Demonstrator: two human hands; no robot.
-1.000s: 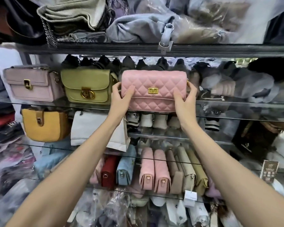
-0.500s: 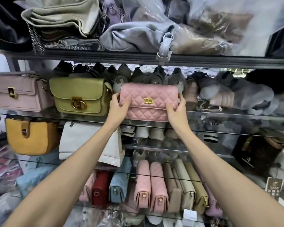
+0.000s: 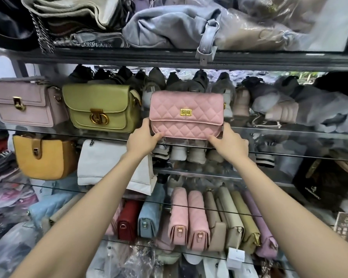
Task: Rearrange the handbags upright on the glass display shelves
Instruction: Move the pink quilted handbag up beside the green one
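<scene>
green bag (image 3: pixel 101 108) close left of pink bag (image 3: pixel 186 114), shoes (image 3: pixel 189 81) packed behind

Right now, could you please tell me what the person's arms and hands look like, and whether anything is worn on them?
Both arms are bare up to the frame's edge, with no sleeves in view. The left hand and right hand wear no gloves, and no rings, watch or bracelets show. The arms are slender, with no visible markings.
</scene>
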